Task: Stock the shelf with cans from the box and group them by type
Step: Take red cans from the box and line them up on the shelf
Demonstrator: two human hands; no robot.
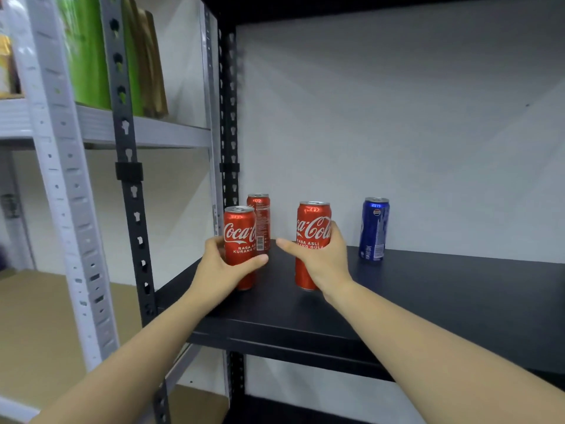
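Note:
Two red Coca-Cola cans stand upright on the black shelf (pixel 428 289), each held by one hand. My left hand (pixel 224 264) wraps the left red can (pixel 239 231) near the shelf's left front. My right hand (pixel 321 258) grips the right red can (pixel 313 228) toward the middle. A third red can (pixel 260 215) stands free behind the left one, close to the back wall. A blue Pepsi can (pixel 374 229) stands alone farther right at the back. The box is out of view.
A black slotted upright (pixel 227 117) borders the shelf on the left. Beside it is a white rack (pixel 61 166) with green and brown packages (pixel 91 50) on its upper level. Cardboard (pixel 36 325) lies lower left.

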